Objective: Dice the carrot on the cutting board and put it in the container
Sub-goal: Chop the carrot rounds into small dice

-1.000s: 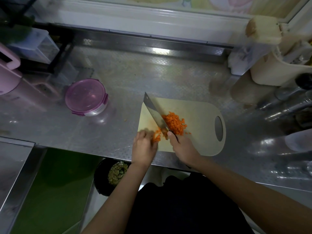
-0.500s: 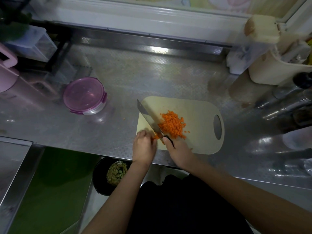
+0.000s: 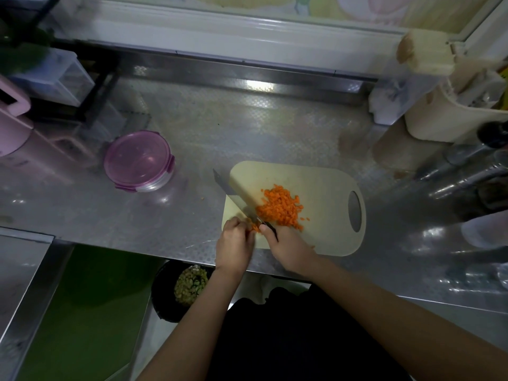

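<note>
Carrot dice point(image 3: 280, 209) lie in a loose orange heap near the middle of the cutting board point(image 3: 324, 185), which sits on the steel counter point(image 3: 192, 127). At the far left stands a pink jug point(image 3: 12, 127), whose inside is out of view, with a clear plastic drawer box point(image 3: 59, 77) behind it. To the right of these, well apart from the board, rests the round container point(image 3: 138, 160), its see-through purple lid clipped on; what it holds cannot be told through the lid. Below the counter's near edge a black bin point(image 3: 162, 292) holds yellowish-green scraps. The left hand point(image 3: 233, 244) has its fingers curled down onto a small carrot stub point(image 3: 254, 227) at the board's near left corner, pinning it in place. The knife point(image 3: 236, 195) slants across the board's left side, its blade touching the stub and bordering the heap. The right hand point(image 3: 288, 247) grips the dark handle, thumb laid along the top. At the far right a cream holder point(image 3: 445, 119) stands full of utensils too blurred to name.
</note>
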